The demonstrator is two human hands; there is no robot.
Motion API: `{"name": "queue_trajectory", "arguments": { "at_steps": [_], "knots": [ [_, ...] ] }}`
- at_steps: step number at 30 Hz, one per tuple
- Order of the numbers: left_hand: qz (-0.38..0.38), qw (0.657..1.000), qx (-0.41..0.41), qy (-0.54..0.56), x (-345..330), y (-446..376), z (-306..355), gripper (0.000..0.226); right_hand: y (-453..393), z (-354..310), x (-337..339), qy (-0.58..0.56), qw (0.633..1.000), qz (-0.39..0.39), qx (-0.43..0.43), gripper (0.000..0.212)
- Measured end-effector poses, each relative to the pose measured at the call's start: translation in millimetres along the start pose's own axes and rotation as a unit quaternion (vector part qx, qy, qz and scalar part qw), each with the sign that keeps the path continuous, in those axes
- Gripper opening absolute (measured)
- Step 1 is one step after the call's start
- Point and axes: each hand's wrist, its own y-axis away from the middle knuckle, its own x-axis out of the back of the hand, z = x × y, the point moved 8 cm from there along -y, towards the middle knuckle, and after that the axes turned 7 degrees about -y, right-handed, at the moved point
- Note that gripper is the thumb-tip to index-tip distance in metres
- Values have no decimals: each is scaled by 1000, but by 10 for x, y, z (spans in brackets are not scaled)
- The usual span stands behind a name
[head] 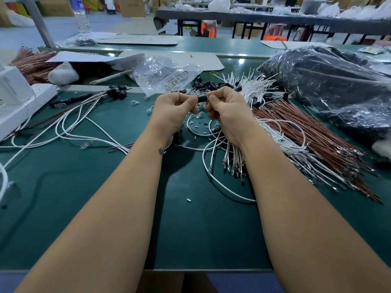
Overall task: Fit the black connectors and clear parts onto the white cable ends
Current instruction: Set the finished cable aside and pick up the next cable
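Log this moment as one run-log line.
left hand: pinching black connector | right hand: pinching same | stage: fitting

An assembly factory floor is showing here: a long green-topped bench (105,187) is carrying heaped bundles of thin white and brown wires (296,132), while brown cardboard cartons (132,6) are standing at the frame's top.

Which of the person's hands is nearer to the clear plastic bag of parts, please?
Left. The left hand sits just below and in front of the clear plastic bag; the right hand is further off to the bag's right.
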Motion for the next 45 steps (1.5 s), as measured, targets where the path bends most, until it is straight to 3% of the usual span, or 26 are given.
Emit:
{"name": "queue_trajectory", "arguments": {
  "at_steps": [17, 23, 27, 31, 36, 45],
  "knots": [
    [-46, 998, 23, 38, -39, 4, -17, 23, 20, 54, -119, -75, 996, -52, -16, 17],
    [-9, 999, -8, 46, -107, 9, 18, 25, -13, -36, -50, -99, 995, -13, 23, 14],
    [-23, 1000, -8, -10, -185, -20, -8, 27, -51, -48, -5, -158, 987, 1, 14, 23],
    [-34, 999, -10, 10, -179, -30, -14, 23, -50, -26, 9, -192, 981, 6, -20, 33],
    [-29, 999, -10, 30, -176, -5, 29, 18, -31, -48, -36, -165, 986, 17, -12, 20],
    [-15, 999, -33, 34, -108, 38, 115, 14, 6, -81, -14, -124, 992, 33, 13, 19]
  ]
}}
